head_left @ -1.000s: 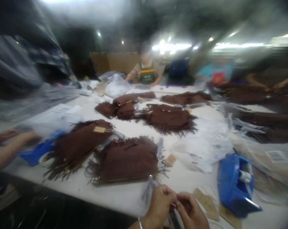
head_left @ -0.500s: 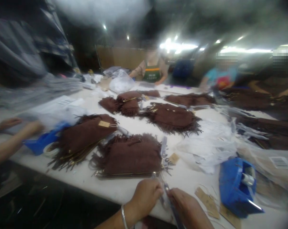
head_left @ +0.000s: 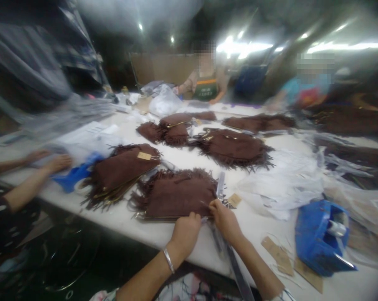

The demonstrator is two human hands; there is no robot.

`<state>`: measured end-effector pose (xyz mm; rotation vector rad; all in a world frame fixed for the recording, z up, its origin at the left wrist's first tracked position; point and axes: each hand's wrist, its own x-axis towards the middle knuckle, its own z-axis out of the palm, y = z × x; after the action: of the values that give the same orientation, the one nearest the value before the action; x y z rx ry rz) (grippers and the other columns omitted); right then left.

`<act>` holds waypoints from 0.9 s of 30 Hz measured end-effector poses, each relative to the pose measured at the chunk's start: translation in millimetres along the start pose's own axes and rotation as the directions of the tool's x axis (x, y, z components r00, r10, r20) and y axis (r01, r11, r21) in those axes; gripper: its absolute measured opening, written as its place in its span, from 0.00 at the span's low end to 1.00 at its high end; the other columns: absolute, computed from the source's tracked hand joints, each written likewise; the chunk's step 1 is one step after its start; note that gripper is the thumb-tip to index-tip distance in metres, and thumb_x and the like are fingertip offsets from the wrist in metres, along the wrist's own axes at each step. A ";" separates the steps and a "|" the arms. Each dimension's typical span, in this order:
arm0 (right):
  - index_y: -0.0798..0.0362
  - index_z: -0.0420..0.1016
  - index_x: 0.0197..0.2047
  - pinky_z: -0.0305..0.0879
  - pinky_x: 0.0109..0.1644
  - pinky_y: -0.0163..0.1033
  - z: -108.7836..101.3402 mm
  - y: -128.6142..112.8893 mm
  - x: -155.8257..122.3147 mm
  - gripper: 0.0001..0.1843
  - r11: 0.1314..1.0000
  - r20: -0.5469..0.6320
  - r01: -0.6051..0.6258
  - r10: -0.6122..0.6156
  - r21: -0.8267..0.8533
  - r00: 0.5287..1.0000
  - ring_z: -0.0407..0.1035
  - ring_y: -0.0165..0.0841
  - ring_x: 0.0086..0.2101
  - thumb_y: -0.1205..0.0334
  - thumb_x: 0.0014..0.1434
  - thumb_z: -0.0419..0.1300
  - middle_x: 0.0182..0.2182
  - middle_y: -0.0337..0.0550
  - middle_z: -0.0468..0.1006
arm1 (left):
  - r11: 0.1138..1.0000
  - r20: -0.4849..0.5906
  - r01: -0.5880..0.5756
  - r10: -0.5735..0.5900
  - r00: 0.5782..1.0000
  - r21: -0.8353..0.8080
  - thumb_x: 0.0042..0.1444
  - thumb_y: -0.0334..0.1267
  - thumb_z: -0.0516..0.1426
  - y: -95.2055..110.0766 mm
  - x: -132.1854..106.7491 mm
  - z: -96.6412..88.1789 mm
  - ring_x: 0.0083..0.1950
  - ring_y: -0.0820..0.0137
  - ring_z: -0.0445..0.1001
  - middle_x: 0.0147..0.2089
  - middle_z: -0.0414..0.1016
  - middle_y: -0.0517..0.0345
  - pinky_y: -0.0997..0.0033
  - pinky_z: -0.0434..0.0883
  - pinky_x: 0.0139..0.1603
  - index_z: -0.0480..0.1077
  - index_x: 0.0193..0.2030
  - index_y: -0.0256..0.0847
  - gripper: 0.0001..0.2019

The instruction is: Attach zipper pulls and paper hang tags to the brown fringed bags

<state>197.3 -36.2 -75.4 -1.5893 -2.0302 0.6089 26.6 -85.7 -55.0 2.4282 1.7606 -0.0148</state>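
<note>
My left hand (head_left: 185, 232) and my right hand (head_left: 224, 218) reach to the near edge of a brown fringed suede bag (head_left: 176, 194) lying flat on the white table (head_left: 151, 236). Both hands have their fingers curled at the bag's bottom right corner, near its gold zip edge. A silver bangle sits on my left wrist. A long dark strap (head_left: 235, 271) runs from the bag's corner back toward me, under my right forearm. A small brown paper tag (head_left: 234, 200) lies just right of the bag. What each hand pinches is blurred.
More brown fringed bags (head_left: 121, 171) (head_left: 235, 148) cover the table. A blue tape dispenser (head_left: 322, 236) stands at the right, cardboard tags (head_left: 278, 251) beside it. Clear plastic bags (head_left: 285, 179) lie in the middle right. Another person's hands (head_left: 55, 163) work at the left; other people sit at the far side.
Both my hands moved forward from the table's near edge to the closest bag's lower right corner. The view shifted a little to the left.
</note>
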 end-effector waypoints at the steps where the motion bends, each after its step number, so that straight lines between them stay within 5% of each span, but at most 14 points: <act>1: 0.49 0.65 0.38 0.52 0.30 0.34 -0.4 2.5 0.1 0.07 1.000 0.001 -0.004 0.004 0.008 1.000 0.68 0.32 0.26 0.63 0.64 0.47 0.26 0.38 0.75 | 0.999 0.000 -0.005 0.005 1.000 0.035 0.63 0.29 0.48 -6.2 -0.7 -3.9 0.35 0.62 0.76 0.38 0.72 0.50 0.65 0.73 0.34 0.67 0.43 0.36 0.07; 6: 0.49 0.66 0.36 0.52 0.30 0.33 0.0 7.7 1.8 0.07 0.999 -0.016 -0.027 0.028 0.043 0.999 0.67 0.31 0.26 0.63 0.63 0.48 0.26 0.36 0.74 | 0.983 0.020 -0.006 0.003 1.000 0.183 0.60 0.26 0.50 -32.6 -5.5 -20.5 0.34 0.61 0.77 0.36 0.72 0.49 0.66 0.72 0.32 0.67 0.42 0.35 0.07; 14: 0.48 0.65 0.36 0.53 0.31 0.34 1.5 9.3 -0.2 0.07 0.996 -0.021 -0.024 0.026 0.080 0.999 0.67 0.32 0.26 0.63 0.63 0.47 0.25 0.36 0.72 | 0.963 0.136 0.142 -0.176 0.975 0.229 0.61 0.29 0.51 -56.5 -22.9 -43.7 0.36 0.59 0.77 0.34 0.74 0.45 0.62 0.72 0.38 0.70 0.40 0.33 0.07; 21: 0.49 0.65 0.35 0.58 0.32 0.35 -2.5 4.7 3.8 0.08 0.994 -0.042 -0.017 0.022 0.108 0.999 0.69 0.34 0.27 0.61 0.63 0.46 0.26 0.37 0.74 | 0.992 -0.191 -0.063 0.083 0.978 0.110 0.56 0.45 0.61 -22.9 -1.8 -36.2 0.49 0.57 0.68 0.45 0.70 0.49 0.56 0.66 0.49 0.67 0.45 0.39 0.15; 27: 0.48 0.66 0.39 0.61 0.35 0.35 -34.9 -4.9 -23.2 0.10 0.997 -0.173 -0.004 0.018 0.082 0.985 0.71 0.34 0.29 0.56 0.66 0.47 0.29 0.39 0.76 | 0.974 -0.093 -0.224 0.226 0.970 0.035 0.60 0.36 0.58 -32.8 34.5 -23.0 0.44 0.61 0.69 0.41 0.71 0.52 0.63 0.68 0.44 0.68 0.38 0.38 0.04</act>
<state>220.0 -58.2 -47.5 -1.5503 -1.8471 0.5301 4.7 -40.3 -38.9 2.6739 1.5162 0.1075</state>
